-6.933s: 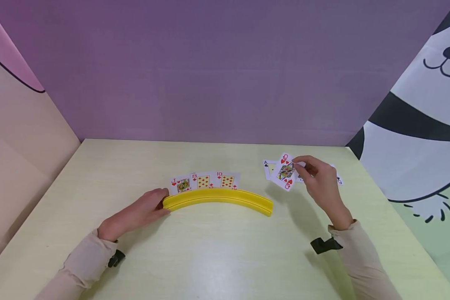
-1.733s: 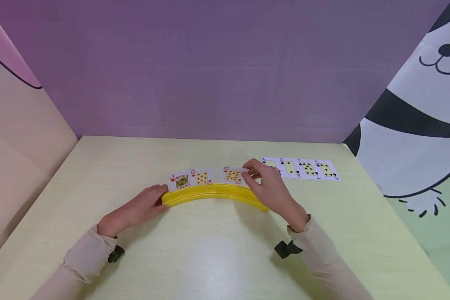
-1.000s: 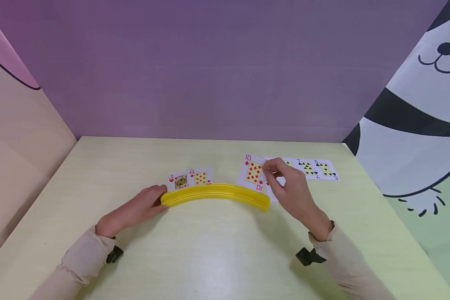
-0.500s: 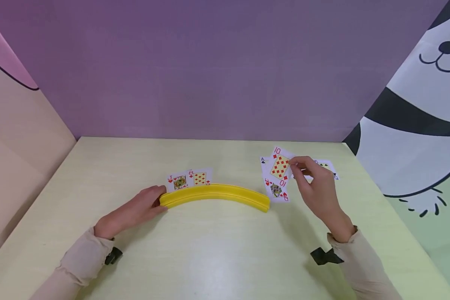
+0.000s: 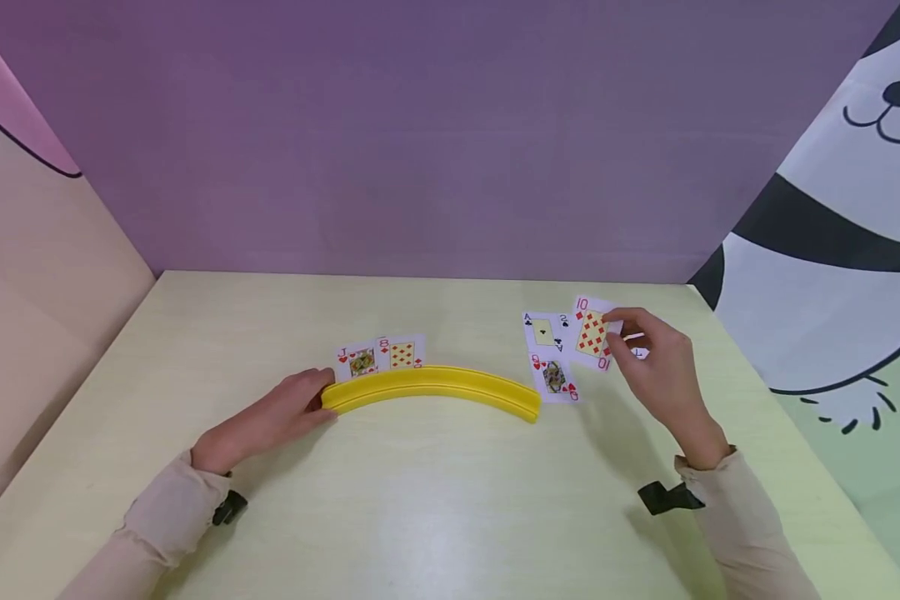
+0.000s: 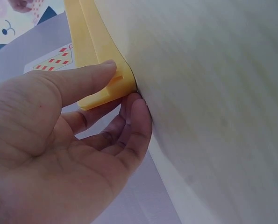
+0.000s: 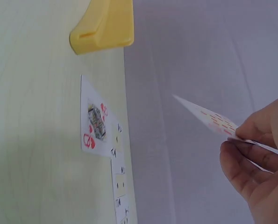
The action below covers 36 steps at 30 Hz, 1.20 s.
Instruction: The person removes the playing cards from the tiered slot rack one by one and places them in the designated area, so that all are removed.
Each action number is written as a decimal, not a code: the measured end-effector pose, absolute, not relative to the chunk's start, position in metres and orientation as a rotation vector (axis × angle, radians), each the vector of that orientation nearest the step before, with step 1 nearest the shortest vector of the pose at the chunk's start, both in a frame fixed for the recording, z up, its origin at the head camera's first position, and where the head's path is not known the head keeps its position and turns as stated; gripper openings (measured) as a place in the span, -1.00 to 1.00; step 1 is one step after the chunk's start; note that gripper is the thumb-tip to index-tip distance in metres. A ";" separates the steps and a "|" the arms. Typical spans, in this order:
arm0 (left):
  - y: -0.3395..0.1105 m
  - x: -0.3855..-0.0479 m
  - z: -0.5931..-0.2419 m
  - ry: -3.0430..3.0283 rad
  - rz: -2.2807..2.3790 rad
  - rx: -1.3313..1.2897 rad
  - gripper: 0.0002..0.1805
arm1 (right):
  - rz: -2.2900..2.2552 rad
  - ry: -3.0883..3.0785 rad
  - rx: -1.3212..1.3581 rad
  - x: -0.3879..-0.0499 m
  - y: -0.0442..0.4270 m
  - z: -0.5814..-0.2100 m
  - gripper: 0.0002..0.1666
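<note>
My left hand (image 5: pixel 270 425) holds the left end of a curved yellow playing card holder (image 5: pixel 431 382), thumb on one face and fingers behind, as the left wrist view shows. A jack of hearts (image 5: pixel 362 362) and an eight of diamonds (image 5: pixel 401 353) stand in its left part. Between thumb and fingers, my right hand (image 5: pixel 663 367) pinches a ten of diamonds (image 5: pixel 591 333), raised above the table in the right wrist view. It covers most of the black cards behind it. A queen of hearts (image 5: pixel 553 377) lies face up just below the ace of clubs (image 5: pixel 542 332).
The black cards lie in a row on the pale table (image 5: pixel 420 508), at the back right. A purple wall (image 5: pixel 435 150) rises behind the table's back edge. A panda picture (image 5: pixel 840 208) covers the right wall.
The queen of hearts, held earlier, now lies on the table. My right hand has pulled the ten of diamonds from the holder and carried it right. My left hand has stayed.
</note>
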<state>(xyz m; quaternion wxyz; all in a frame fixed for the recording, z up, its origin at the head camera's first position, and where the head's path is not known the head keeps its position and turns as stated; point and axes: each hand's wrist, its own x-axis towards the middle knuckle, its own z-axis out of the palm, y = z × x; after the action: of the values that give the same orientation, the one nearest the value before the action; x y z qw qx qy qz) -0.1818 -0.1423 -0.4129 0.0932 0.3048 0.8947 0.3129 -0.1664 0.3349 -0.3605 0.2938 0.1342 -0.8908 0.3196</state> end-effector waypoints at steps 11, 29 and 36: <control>-0.141 -0.182 -0.412 2.667 0.927 0.904 -0.79 | 0.879 -2.490 0.206 -0.177 0.362 -0.379 -0.80; -0.140 -0.181 -0.412 2.647 0.943 0.879 -0.79 | 0.849 -2.899 0.215 -0.186 0.387 -0.399 -0.69; -0.141 -0.181 -0.412 2.652 0.942 0.862 -0.79 | 0.800 -2.986 0.273 -0.189 0.388 -0.403 -0.64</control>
<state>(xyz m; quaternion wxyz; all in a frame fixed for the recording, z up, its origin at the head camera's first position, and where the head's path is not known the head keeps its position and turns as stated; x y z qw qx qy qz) -0.1809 -0.1414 -0.4117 0.0991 0.2915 0.8965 0.3186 -0.1892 0.3878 -0.4033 0.0190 0.0879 -0.9620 0.2578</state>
